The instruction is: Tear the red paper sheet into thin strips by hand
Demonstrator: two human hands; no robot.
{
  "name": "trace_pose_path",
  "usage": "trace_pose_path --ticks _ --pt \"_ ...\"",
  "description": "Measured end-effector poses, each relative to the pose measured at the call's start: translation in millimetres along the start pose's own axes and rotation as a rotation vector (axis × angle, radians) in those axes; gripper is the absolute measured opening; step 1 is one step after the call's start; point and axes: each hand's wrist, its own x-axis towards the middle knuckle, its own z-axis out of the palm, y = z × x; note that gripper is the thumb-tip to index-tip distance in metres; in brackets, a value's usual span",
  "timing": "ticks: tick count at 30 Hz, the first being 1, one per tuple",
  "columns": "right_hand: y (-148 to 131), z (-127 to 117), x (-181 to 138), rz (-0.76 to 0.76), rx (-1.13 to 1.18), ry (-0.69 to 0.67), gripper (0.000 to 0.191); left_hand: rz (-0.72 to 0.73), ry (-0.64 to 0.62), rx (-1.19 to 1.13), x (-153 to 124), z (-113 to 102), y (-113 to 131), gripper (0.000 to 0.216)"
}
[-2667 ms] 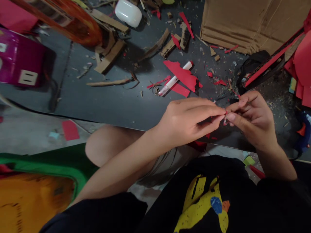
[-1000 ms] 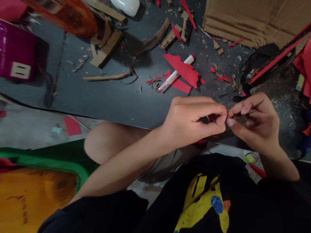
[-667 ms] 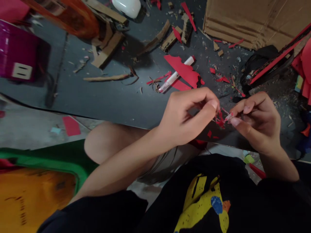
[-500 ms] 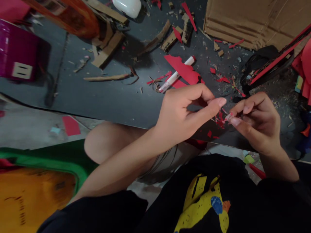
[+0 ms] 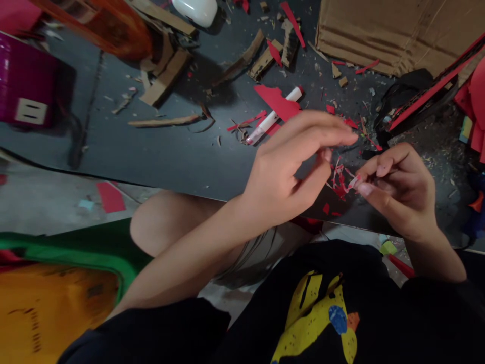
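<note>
My right hand (image 5: 403, 189) pinches a small red-and-white paper scrap (image 5: 354, 181) between thumb and forefinger, above the table's front edge. To its left, my left hand (image 5: 293, 169) is open, fingers stretched forward and thumb apart, holding nothing that I can see. Thin red shreds (image 5: 340, 179) hang or lie between the two hands; I cannot tell which of them join the pinched scrap. Behind my left hand, a white marker (image 5: 267, 124) with a red end lies partly under a torn piece of red paper (image 5: 278, 101).
Cardboard strips (image 5: 166, 78) and red offcuts litter the dark table (image 5: 159, 151). A large cardboard sheet (image 5: 379, 35) lies at the back right, near a red-faced board (image 5: 435, 83). A purple box (image 5: 26, 76), an orange object (image 5: 117, 28) and a white rounded object (image 5: 197, 11) stand left and back.
My left thumb and fingers have come apart, the fingers lifting forward and the thumb drawing back from the shreds. My right hand keeps its pinch almost in place.
</note>
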Motion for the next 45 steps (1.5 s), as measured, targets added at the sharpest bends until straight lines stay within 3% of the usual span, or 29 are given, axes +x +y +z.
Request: trace_pose_path --ticks 7,14,29,38,45 --pt "1 -1 0 -0.004 0.029 -0.023 0.019 -0.167 -0.085 -0.199 2 0 8 0.010" --pt "0 -2 1 0.002 -0.018 -0.006 0.018 0.160 -0.181 0.022 1 -1 0 0.006" --pt "8 -3 6 -0.023 -0.084 -0.036 0.029 0.420 -0.168 0.405 -3 -1 -8 0.016" --pt "5 -1 7 -0.054 -0.130 -0.030 0.017 0.373 -0.053 0.352 -4 5 -5 0.011" --pt "5 -1 7 -0.125 -0.088 -0.013 0.025 0.252 -0.065 0.227 0 3 0 0.012"
